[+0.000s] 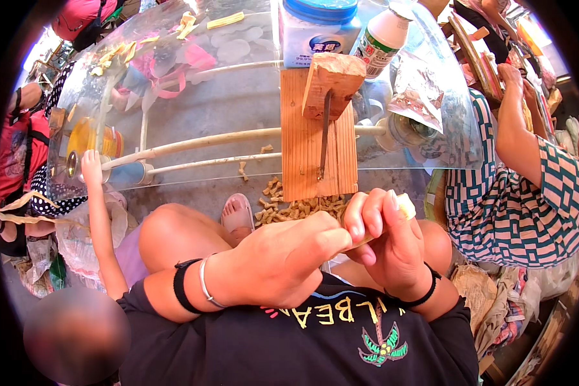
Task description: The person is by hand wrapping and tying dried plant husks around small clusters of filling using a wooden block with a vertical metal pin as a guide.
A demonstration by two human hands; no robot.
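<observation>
In front of my chest, both hands are closed and meet around a pale yellow piece (406, 207). One end of it sticks out above the fingers of my right hand (392, 239); a narrow part shows between the two hands. My left hand (289, 257) is curled into a fist with its fingertips against that narrow part, and most of the piece is hidden. Just beyond my hands lies a wooden board (296, 154) on the table edge. A wood block (331, 83) stands on it, with a thin dark metal rod (326, 138) running down from the block.
The clear-topped table (238, 103) carries a blue-lidded tub (318, 32), a white bottle (386, 38) and a foil packet (418, 90). Several short tan pieces (296, 209) lie on the floor below. A child's hand (91, 164) touches the table's left edge; a person in a patterned dress (495, 193) sits right.
</observation>
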